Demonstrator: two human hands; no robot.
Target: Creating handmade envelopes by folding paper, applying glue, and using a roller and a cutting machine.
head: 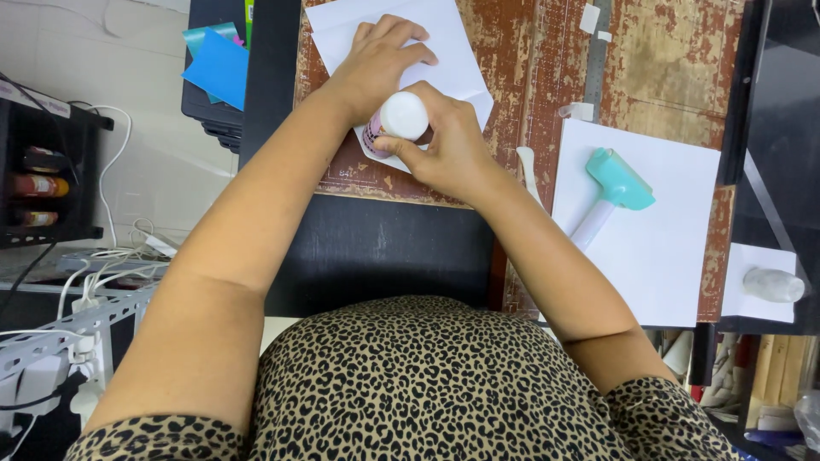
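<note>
On white paper (pixel 444 51), right hand (pixel 448 145) gripping white-capped bottle (pixel 401 117), left hand (pixel 380 55) pressing flat.

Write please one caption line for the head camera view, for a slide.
Right hand holds a white-capped glue bottle over white paper pressed flat by the left hand; a teal roller lies nearby.

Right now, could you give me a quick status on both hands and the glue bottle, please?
Left hand flat on white paper. Right hand gripping white-capped bottle, tip down on the paper. Teal roller lies apart on another sheet; nothing obstructing.
</note>
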